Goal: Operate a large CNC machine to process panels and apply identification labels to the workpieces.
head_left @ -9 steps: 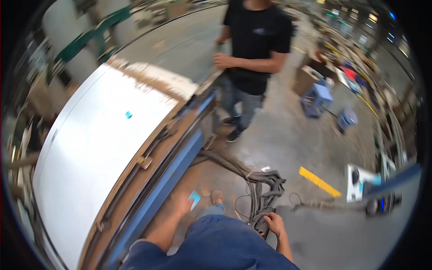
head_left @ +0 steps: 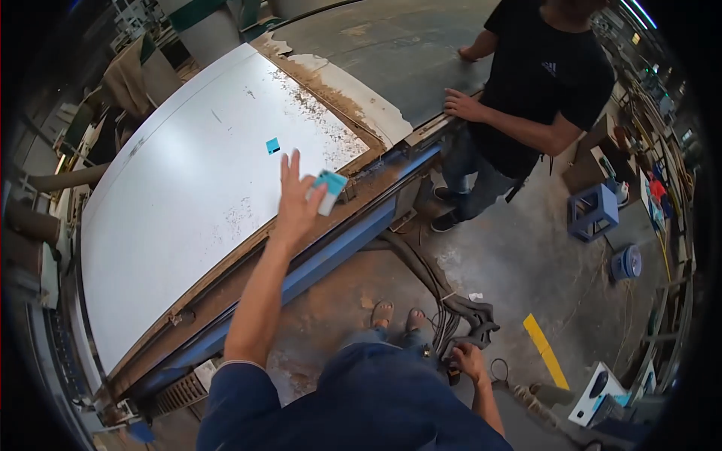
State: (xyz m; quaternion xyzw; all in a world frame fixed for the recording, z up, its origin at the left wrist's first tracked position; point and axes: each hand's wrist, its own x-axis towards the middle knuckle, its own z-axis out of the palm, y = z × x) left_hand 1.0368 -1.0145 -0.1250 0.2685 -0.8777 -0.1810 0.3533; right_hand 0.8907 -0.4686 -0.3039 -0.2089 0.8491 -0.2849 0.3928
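Note:
My left hand reaches over the near edge of a large white panel. A teal-and-white card is pinched between its thumb and a finger, while other fingers point up. Just beyond that hand, a small teal square label lies on the panel. Low by my right hip, my right hand is closed with curled fingers. A small black and yellow thing shows at its fingertips, too small to name.
A person in a black shirt stands at the machine's far end, one hand on its edge. A blue beam runs along the panel. Thick dark hoses cross the floor beside my feet. A blue stool and bucket stand right.
My left hand has risen from beside my leg to over the panel edge, carrying the card. The view has turned, and the right hand stays low by my side.

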